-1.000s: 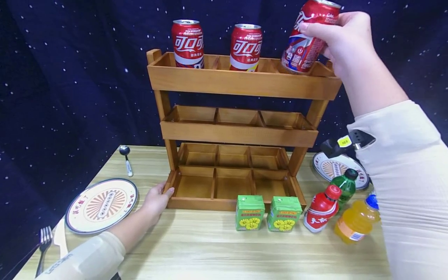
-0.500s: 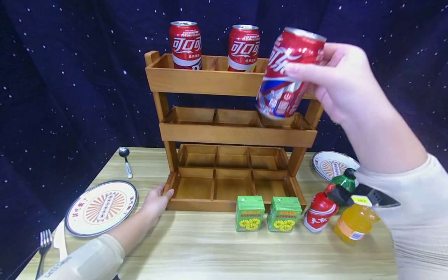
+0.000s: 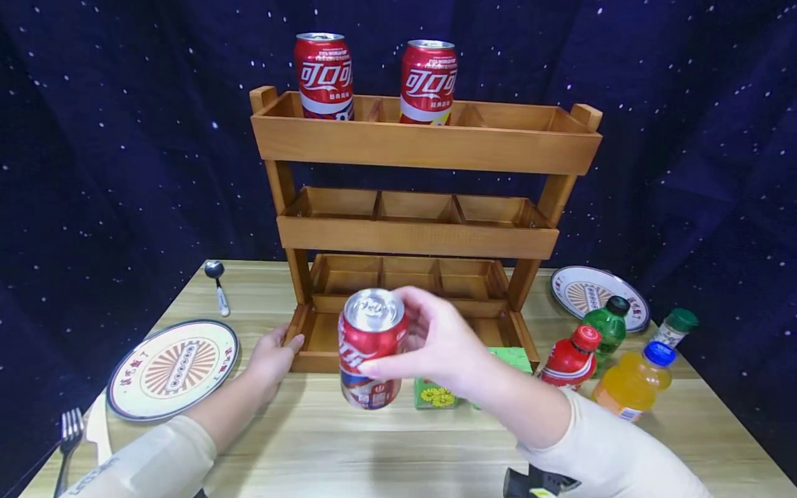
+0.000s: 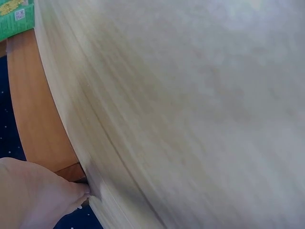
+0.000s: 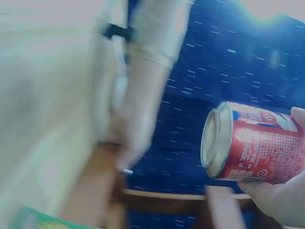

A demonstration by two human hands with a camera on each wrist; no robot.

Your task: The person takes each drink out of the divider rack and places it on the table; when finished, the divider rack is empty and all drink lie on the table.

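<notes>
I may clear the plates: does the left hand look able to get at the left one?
Probably yes: nothing visible stands between the left hand and the left plate, though it would likely have to let go of the wooden rack first.

On my feed, spoon (image 3: 218, 287), plate (image 3: 172, 370), knife (image 3: 98, 429) and fork (image 3: 66, 443) are lying left. Right, orange bottle (image 3: 635, 384) is standing, second plate (image 3: 575, 294) lying farther back. Starry curtain (image 3: 137, 138) is hanging behind.

Carries, across the pale wood-grain bench (image 3: 324, 443), 2 plates (image 3: 173, 371), a spoon (image 3: 219, 288), a knife (image 3: 98, 425), a fork (image 3: 70, 429), 2 green cartons (image 3: 436, 395), 3 bottles (image 3: 570, 360), a green-capped jar (image 3: 675, 326) and a wooden rack (image 3: 417, 236) with 2 cans (image 3: 325, 77) in its top tier.
</notes>
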